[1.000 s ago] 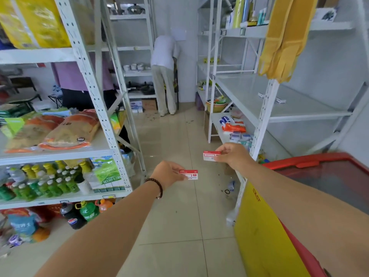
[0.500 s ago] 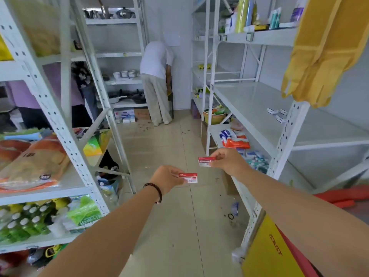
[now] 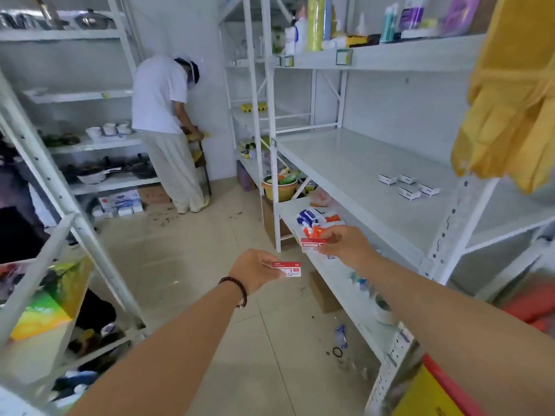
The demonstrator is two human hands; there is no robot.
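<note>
The left hand pinches a small red-and-white box in its grip, the right hand a second box, both in the air over the tiled floor beside a white shelf. Fingers hide part of each box; the print is too blurred to read.
</note>
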